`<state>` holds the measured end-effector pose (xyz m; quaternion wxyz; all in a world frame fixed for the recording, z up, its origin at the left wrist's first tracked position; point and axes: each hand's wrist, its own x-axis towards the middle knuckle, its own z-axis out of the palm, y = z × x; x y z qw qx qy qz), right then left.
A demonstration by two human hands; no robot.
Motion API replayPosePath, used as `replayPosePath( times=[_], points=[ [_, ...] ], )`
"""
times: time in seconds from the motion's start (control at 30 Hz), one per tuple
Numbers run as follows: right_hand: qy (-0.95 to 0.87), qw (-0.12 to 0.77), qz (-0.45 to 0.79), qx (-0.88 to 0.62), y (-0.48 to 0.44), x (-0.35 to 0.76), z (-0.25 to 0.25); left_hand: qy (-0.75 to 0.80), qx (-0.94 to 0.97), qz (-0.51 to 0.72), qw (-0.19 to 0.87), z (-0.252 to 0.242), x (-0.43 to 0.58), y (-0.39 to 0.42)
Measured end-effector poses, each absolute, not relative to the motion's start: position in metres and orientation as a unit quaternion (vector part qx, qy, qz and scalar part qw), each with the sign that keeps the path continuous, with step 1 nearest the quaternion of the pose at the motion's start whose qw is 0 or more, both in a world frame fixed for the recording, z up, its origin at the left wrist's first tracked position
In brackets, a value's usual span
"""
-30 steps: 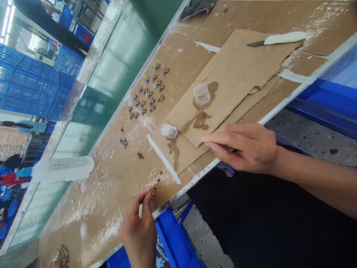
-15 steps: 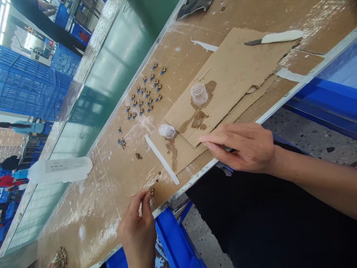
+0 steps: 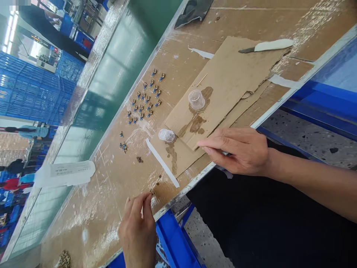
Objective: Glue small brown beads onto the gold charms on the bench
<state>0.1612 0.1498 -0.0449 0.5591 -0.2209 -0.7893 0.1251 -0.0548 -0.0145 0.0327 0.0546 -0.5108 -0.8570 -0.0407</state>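
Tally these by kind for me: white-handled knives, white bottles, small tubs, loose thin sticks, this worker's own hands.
White-handled knife: 1
White bottle: 1
Small tubs: 2 (clear tub, whitish tub)
Thin stick: 1
Hands: 2 (left hand, right hand)
Total: 7

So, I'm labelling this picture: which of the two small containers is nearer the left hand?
The whitish container, near the long white strip; the clear cup stands farther from the left hand, toward the knife.

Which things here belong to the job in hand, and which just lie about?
Likely in the job:
small piece, pinched in the left hand
blue-and-gold pieces
brown bits

Apparently just lying about, untouched:
white-handled knife
dark cloth
white bottle
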Motion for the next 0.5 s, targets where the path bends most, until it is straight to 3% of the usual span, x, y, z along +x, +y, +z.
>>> replayPosePath(
  times=[0.13,0.27,0.37,0.5],
  points=[
    [-0.784,0.561,0.172,-0.203,0.149,0.16,-0.043,-0.898,-0.394,-0.184,0.067,0.038,-0.028,-0.016],
    [-0.789,0.512,0.306,-0.147,0.139,0.152,-0.033,-0.85,-0.378,-0.363,0.047,0.027,0.001,-0.015],
    [-0.791,0.478,0.372,-0.081,0.128,0.142,-0.027,-0.823,-0.397,-0.406,0.011,0.014,0.009,-0.015],
    [-0.803,0.464,0.373,-0.039,0.121,0.134,-0.027,-0.81,-0.413,-0.415,-0.028,0.003,0.007,-0.018]
  ],
)
